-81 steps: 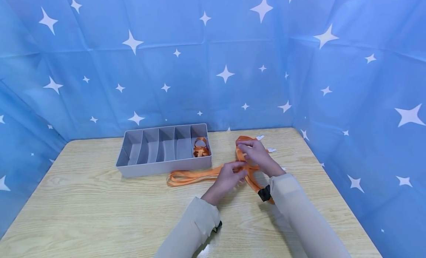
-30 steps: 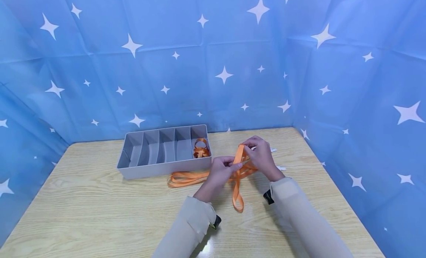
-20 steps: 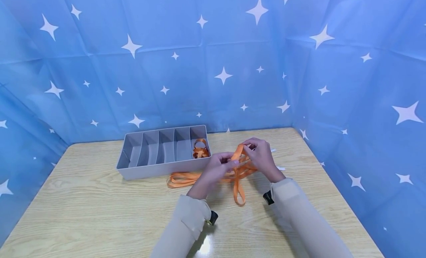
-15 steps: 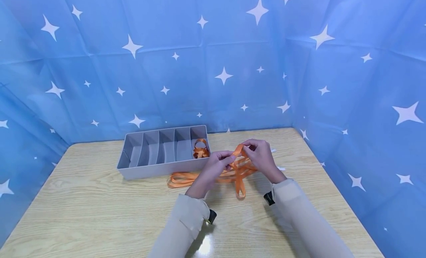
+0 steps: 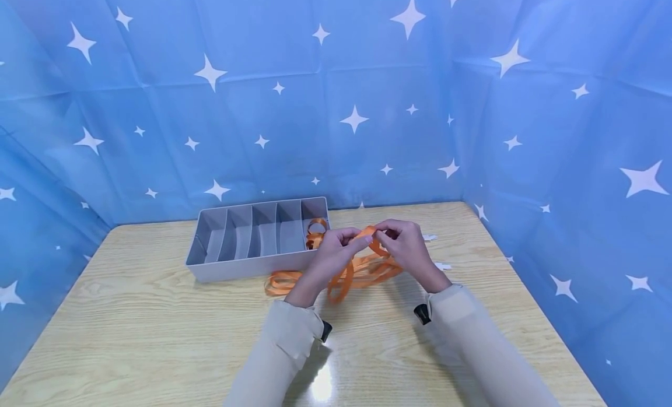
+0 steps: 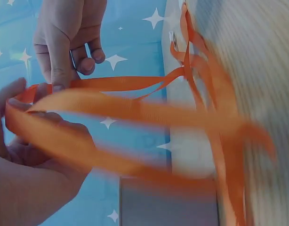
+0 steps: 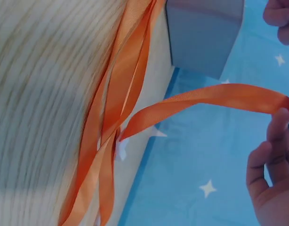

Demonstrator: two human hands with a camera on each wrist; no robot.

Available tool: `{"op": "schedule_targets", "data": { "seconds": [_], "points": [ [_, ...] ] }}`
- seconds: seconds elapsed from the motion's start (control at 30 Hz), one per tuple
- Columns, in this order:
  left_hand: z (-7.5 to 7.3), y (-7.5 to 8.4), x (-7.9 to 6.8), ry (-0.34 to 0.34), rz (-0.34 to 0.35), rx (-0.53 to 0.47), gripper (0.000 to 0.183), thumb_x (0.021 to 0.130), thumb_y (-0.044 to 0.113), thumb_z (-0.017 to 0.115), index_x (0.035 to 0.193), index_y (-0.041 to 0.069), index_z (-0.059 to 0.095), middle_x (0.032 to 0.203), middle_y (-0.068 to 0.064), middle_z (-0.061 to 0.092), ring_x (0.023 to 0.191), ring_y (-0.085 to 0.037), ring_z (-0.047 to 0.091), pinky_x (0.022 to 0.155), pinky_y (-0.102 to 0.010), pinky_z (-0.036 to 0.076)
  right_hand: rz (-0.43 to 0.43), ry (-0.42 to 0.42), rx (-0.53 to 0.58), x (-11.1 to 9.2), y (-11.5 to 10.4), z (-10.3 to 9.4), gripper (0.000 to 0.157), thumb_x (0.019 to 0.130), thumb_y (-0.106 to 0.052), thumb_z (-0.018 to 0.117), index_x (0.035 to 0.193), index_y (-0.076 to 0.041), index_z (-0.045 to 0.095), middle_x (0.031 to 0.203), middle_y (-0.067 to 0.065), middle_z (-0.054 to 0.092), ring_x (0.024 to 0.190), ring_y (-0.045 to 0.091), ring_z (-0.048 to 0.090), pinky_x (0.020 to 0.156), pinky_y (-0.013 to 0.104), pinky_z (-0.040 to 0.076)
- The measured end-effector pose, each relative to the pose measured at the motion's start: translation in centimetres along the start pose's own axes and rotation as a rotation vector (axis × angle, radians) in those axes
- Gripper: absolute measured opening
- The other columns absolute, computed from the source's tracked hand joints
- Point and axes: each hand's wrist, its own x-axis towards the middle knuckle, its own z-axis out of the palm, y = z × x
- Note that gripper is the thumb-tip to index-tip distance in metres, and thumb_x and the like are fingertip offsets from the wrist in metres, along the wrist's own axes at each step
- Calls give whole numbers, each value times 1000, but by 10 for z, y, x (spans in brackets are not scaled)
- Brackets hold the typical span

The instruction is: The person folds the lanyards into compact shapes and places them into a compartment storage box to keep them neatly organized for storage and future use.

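Held above the table between both hands is an orange lanyard [image 5: 342, 281], a flat ribbon strap. My left hand [image 5: 335, 251] pinches folded strap between thumb and fingers, and a loop hangs below it; that loop is blurred in the left wrist view. Close beside it, my right hand [image 5: 405, 245] pinches another stretch of the same strap with thumb and forefinger, seen at the fingertips in the right wrist view. Beneath them more orange lanyards [image 5: 283, 283] lie lengthwise on the table, with white clips [image 5: 443, 266] at their right ends.
A grey divided box [image 5: 252, 268] stands at the back, left of the hands. Its rightmost compartment holds a coiled orange lanyard [image 5: 317, 223], partly hidden by my left hand. Blue star-patterned cloth [image 5: 294, 115] hangs behind and at the sides of the wooden table [image 5: 157, 337].
Both hands have lifted a lanyard from those on the table. My left hand has risen closer to the right, and the hanging loop has swung left and shortened.
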Motion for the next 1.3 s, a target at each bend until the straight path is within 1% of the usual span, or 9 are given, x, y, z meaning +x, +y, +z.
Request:
{"op": "schedule_targets", "data": {
  "seconds": [0.13, 0.27, 0.37, 0.57, 0.73, 0.8, 1.03, 1.17, 1.3],
  "points": [
    [-4, 0, 0, -31, 70, -6, 31, 101, 27, 60, 108, -1, 71, 75, -1, 54, 63, -17, 42, 59, -29, 37, -42, -10, -13, -1, -4, 2, 11, 95, -5, 67, 96, -5, 77, 74, 13, 69, 50, 16, 45, 47, 26, 38],
    [-7, 3, -2, -18, 106, 15, 28, 102, 23, 59, 106, 0, 74, 98, -2, 67, 92, -15, 56, 82, -36, 47, -49, -28, -18, -2, -4, 4, 11, 95, -7, 67, 96, -7, 77, 74, 9, 69, 50, 15, 44, 47, 26, 36],
    [-9, 5, -4, 18, 127, 48, 24, 100, 20, 61, 106, 2, 76, 104, -6, 68, 98, -18, 57, 85, -38, 48, -35, -39, -16, -4, -3, 5, 10, 94, -10, 69, 98, -7, 78, 74, 7, 69, 51, 14, 44, 47, 26, 36],
    [-12, 9, -7, 43, 168, 79, 23, 101, 14, 60, 109, -1, 75, 97, -10, 65, 81, -18, 50, 70, -29, 40, -2, -51, -5, -8, -2, 5, 11, 93, -13, 71, 99, -6, 78, 71, 6, 67, 49, 13, 44, 45, 26, 36],
    [-13, 13, -9, 61, 212, 93, 24, 102, 16, 58, 111, 1, 75, 90, -7, 63, 74, -16, 45, 65, -28, 36, 2, -49, 3, -9, -2, 5, 11, 93, -11, 70, 99, -5, 78, 73, 6, 68, 51, 13, 49, 46, 26, 40],
    [-13, 15, -10, 66, 220, 78, 26, 103, 17, 57, 113, 0, 74, 84, -8, 58, 69, -17, 42, 62, -28, 34, -7, -43, 2, -9, -1, 5, 11, 94, -11, 70, 99, -5, 77, 74, 6, 69, 52, 13, 49, 46, 26, 41],
    [-15, 23, -13, 82, 201, 11, 28, 103, 17, 57, 117, -1, 71, 105, -11, 67, 79, -16, 44, 75, -29, 40, -38, -16, -8, -10, -1, 8, 10, 92, -10, 71, 97, -4, 77, 77, 5, 70, 51, 13, 48, 46, 25, 40],
    [-15, 26, -14, 99, 219, -38, 26, 102, 15, 58, 116, -1, 72, 94, -8, 66, 68, -17, 36, 63, -29, 34, -46, -17, -2, -13, -4, 10, 9, 92, -9, 71, 96, -3, 76, 75, 7, 69, 53, 14, 49, 47, 25, 41],
    [-13, 30, -15, 122, 230, -85, 25, 100, 15, 61, 114, -2, 73, 92, -8, 68, 60, -16, 31, 55, -27, 27, -64, -21, 30, -15, -6, 13, 8, 93, -9, 70, 96, -4, 75, 75, 9, 68, 54, 14, 50, 48, 25, 41]
  ]
}}
